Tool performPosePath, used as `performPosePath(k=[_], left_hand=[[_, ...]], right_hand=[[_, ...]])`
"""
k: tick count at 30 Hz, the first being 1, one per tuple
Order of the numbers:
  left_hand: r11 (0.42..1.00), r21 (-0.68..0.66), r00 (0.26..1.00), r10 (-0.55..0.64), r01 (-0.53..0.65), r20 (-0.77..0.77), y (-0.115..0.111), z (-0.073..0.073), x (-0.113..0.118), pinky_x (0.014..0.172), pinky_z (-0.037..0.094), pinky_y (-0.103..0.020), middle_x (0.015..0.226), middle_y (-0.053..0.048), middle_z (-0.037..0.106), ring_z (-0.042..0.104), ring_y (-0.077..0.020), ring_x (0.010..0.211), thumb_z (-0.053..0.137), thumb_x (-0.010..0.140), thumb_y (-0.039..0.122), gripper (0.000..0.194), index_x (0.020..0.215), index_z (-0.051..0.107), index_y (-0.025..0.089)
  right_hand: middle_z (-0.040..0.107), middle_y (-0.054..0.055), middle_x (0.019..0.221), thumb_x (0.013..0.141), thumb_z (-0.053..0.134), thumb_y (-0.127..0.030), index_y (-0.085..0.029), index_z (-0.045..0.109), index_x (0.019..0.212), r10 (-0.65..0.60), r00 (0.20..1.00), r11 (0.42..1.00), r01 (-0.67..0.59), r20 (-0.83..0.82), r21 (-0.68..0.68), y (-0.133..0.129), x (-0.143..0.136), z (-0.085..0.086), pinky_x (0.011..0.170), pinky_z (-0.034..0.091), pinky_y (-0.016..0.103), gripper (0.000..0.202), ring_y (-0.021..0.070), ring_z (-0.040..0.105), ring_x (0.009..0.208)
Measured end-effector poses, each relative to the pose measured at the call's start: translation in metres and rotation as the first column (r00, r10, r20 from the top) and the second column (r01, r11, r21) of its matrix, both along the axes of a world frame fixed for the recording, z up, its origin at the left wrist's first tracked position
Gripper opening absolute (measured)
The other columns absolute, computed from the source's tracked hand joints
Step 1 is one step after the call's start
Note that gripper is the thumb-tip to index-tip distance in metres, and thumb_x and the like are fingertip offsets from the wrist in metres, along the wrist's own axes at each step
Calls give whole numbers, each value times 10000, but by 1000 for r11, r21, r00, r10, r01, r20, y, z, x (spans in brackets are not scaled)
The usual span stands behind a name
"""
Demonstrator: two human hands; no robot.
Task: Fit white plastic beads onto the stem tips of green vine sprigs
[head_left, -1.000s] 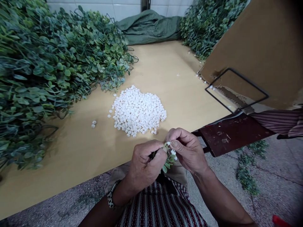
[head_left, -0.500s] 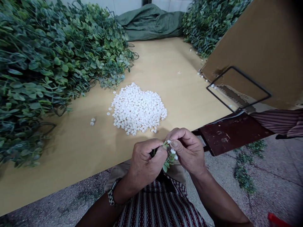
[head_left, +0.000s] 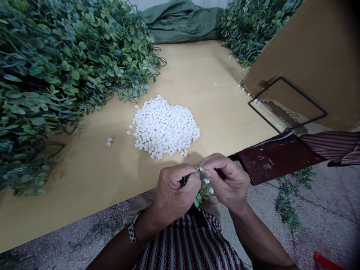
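My left hand (head_left: 177, 191) is closed in a pinch around an artificial leafy sprig (head_left: 200, 195), whose green leaves hang below the fingers. At the top of the sprig, my right hand (head_left: 227, 182) pinches a small white bead-like flower piece (head_left: 201, 169) between thumb and forefinger. A few more white pieces (head_left: 211, 191) show on the sprig under the right thumb. Beyond my hands, a heap of the same small white pieces (head_left: 165, 127) lies on the tan table (head_left: 112, 176). The fingers partly hide the sprig's stems.
Artificial greenery (head_left: 70, 63) is piled along the left, with more greenery (head_left: 258, 26) at the back right. A green cloth bundle (head_left: 182, 22) lies at the far edge. On the right stand a cardboard sheet (head_left: 312, 56) and a dark wire frame (head_left: 305, 93) above a maroon board (head_left: 284, 157).
Both hands stay together at the sprig. My right hand has shifted slightly right and its fingers sit closer around the white piece. The camera view has tilted a little.
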State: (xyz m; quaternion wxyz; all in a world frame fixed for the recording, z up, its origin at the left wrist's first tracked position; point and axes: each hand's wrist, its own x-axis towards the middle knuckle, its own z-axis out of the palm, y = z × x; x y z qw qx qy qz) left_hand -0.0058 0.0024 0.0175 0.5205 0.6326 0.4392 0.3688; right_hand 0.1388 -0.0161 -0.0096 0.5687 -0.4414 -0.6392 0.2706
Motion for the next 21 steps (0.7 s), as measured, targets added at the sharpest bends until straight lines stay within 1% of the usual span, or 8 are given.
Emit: performPosePath(k=[5,9,12,21], left_hand=[[998,67,1000,-6,6,0,-1,-2,0,454,293,-209,488,38,398,353,-72,461,431,779,124,282,502,441,173],[993,115,999,0,-3,32,0,-5,2,450,295,-200,488,45,398,349,-67,463,441,775,109,268,514,467,161],[992,126,999,-7,2,45,0,-7,3,457,306,-198,494,43,414,363,-65,469,432,772,89,262,522,479,154],[989,148,999,-15,9,40,0,-9,1,477,302,-201,512,53,379,342,-65,494,451,798,91,269,539,495,147]], right_hand=[[636,14,744,848,609,-53,-200,623,855,-1,999,999,-1,53,43,0,-1,-2,628,496,288,148,150,622,710],[635,14,749,850,604,-53,-192,629,856,-7,1000,999,7,5,53,0,-2,-6,638,504,285,142,148,625,719],[639,17,765,851,600,-54,-189,631,859,-11,1000,999,12,-16,50,0,-2,-8,655,501,288,139,148,626,738],[642,14,775,828,610,-28,-185,646,870,-3,1000,996,5,-13,90,1,-5,-8,674,502,291,167,151,631,753]])
